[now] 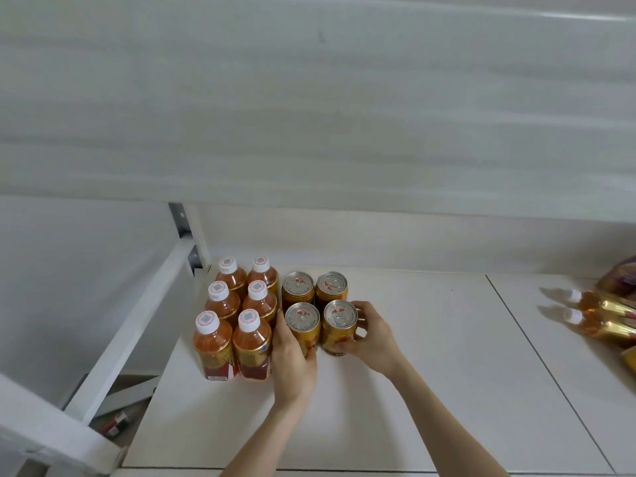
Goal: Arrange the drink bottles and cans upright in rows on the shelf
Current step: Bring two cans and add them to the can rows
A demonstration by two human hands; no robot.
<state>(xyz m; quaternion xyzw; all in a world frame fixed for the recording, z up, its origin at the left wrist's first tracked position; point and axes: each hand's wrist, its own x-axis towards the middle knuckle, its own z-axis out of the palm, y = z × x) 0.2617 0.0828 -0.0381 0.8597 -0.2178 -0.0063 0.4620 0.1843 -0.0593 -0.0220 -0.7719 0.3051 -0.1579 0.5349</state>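
Nearest the camera, the left hand [292,359] gripped the front-left can [303,321], its fingers slipped into the narrow gap between that can and the block of six bottles [225,306]. The right hand [373,339] wrapped the front-right can [339,321], one can further right of the bottles, thumb low on the near side and fingers curled round the far side. Both cans stood upright on the white shelf [413,390]. The two-handed hold looked meant to square them as a pair, level with the block's front bottles.

Behind them, two back cans [298,287] stood upright just right of the block's middle row, so the cans made a two-by-two set beside it. The bottles stood capped, two wide and three deep.

Well to the right of the block, two loose bottles [599,327] lay on their sides with something crumpled that I could not identify. They were probably next, and bare shelf lay between. A white post [187,235] rose just behind the block's left rear corner, and the shelf board above [309,98] hung over it, which may limit lifting room.
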